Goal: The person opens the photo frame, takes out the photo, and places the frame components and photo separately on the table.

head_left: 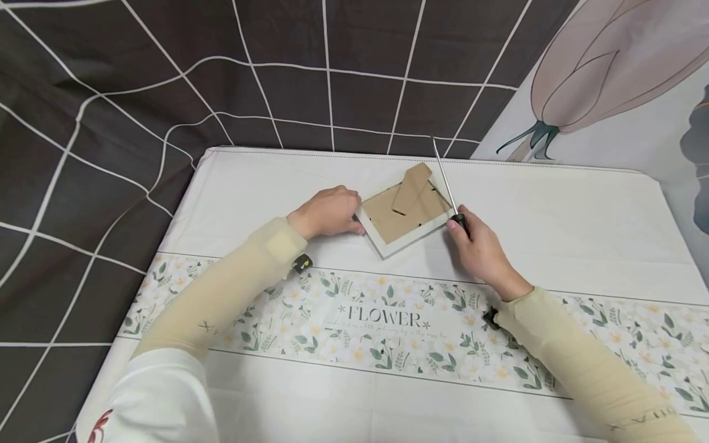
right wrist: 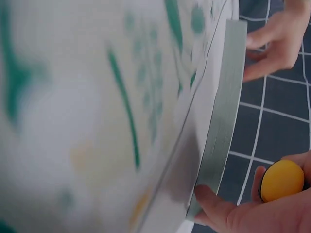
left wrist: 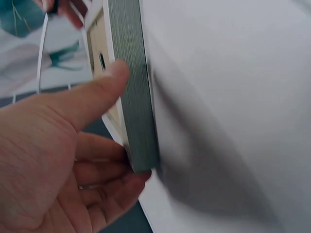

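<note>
A picture frame (head_left: 388, 248) lies face down on the table, its pale green edge showing in both wrist views. Its brown backing board (head_left: 382, 212) faces up, with a stand leg (head_left: 412, 186) attached. My left hand (head_left: 332, 212) grips the frame's left corner, thumb along the edge and fingers around the corner. At the right corner, my right hand (head_left: 480, 247) holds a screwdriver (head_left: 445, 175) by its black handle, the long metal shaft pointing away. The handle's yellow end (right wrist: 283, 180) shows in the right wrist view, where a fingertip touches the frame's green edge.
A white tablecloth (head_left: 266, 178) with a floral band reading "FLOWER" covers the table. Behind it hangs a dark curtain (head_left: 365, 98) with a white grid. A pale panel with a large pink flower (head_left: 576, 86) stands at the right.
</note>
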Demonstrator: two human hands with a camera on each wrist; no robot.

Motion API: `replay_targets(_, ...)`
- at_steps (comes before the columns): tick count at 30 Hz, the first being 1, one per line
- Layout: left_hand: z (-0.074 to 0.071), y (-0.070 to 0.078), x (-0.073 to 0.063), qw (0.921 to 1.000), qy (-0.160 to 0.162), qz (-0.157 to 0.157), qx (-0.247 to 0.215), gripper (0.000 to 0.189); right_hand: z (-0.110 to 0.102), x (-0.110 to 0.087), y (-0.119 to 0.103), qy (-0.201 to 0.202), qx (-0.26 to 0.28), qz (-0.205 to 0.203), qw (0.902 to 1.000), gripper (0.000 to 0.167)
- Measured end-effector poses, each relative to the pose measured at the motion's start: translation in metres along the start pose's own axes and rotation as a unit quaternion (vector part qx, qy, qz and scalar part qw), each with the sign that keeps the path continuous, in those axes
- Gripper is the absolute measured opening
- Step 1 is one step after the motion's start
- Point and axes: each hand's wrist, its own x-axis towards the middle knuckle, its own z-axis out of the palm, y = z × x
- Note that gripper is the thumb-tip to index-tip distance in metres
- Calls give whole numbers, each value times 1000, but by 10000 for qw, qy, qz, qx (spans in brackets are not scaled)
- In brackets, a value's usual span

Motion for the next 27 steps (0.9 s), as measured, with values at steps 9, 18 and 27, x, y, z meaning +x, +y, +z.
replay_targets(9, 14, 31, -14, 9967, 594, -482, 258, 41, -5, 21, -1, -302, -475, -107, 9984, 38)
replay_targets(18, 33, 68, -26, 9808, 1424, -911, 972, 50, -6, 42, 4, -632, -828, -360, 9939, 41)
replay_targets(27, 48, 102, -25, 9585, 2101, -1095, 1584, 58, -4, 64, 4, -902, -732, -499, 9920, 30)
